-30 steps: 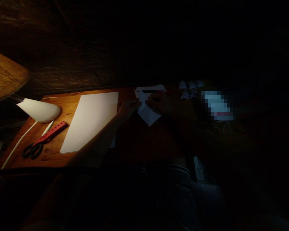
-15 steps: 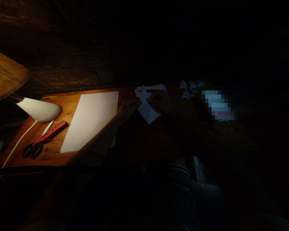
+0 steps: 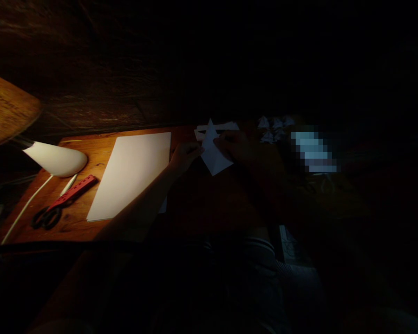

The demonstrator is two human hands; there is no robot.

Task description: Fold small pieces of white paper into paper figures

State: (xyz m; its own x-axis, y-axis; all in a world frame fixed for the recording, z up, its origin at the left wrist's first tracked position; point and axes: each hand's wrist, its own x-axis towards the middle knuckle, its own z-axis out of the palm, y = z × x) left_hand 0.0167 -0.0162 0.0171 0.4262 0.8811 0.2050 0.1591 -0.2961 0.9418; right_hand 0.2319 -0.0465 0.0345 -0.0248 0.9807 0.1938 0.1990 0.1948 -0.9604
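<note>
**One folded paper (image 3: 214, 160), gripped from two sides**

Clock centred on that paper, 12 pointing away from you. Light poor; the right half is mostly shadow.

The piece is white, kite-shaped, one sharp tip toward 12, a blunter corner toward 6. Your left hand (image 3: 184, 155) comes in at 9, thumb and fingers closed on the left edge. Your right hand (image 3: 239, 146) sits between 2 and 3, fingers curled and gripping the right side; finer detail lost in the dark. Can't tell whether the paper touches the wooden table (image 3: 75, 219).

At 12, just behind the tip: loose white paper pieces (image 3: 226, 126), partly covered by your fold. Between 2 and 3, farther out: a cluster of small folded paper shapes (image 3: 267, 135). At 3, beyond your hand: a bright pixelated patch (image 3: 313, 150), unreadable.

Between 8 and 9: a white paper stack (image 3: 135, 169), your left forearm across its near right part. Past it, red-covered scissors (image 3: 75, 191) with black handles, beside a slim white stick (image 3: 68, 185). At 9, far out: the white lamp base (image 3: 59, 159).
</note>
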